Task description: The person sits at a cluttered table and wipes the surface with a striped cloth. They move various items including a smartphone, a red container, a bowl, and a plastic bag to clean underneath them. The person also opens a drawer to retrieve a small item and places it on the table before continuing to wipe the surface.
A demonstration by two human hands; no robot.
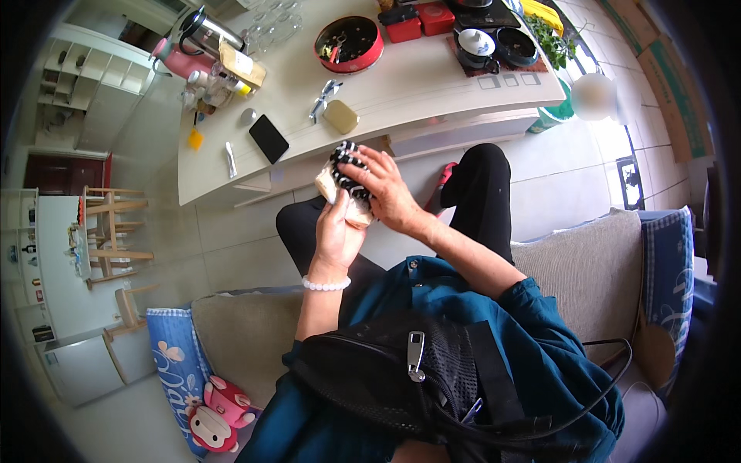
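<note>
In front of my knees, my left hand (337,231), with a white bead bracelet at its wrist, holds a cream-coloured item (327,184) from below; its exact kind cannot be told. A black-and-white patterned bundle (349,168), seemingly fabric, lies against it. My right hand (385,188) rests over the bundle with its fingers spread across it and holds it from the other side. Both hands are close together, just off the near edge of the table, and partly hide what they hold.
On the long table (405,98) stand a red round tin (349,46), eyeglasses (324,101), a glasses case (341,117), a black phone (268,139), a pink thermos (179,58) and a lidded cup (476,43). A plush monkey (214,427) lies on the sofa.
</note>
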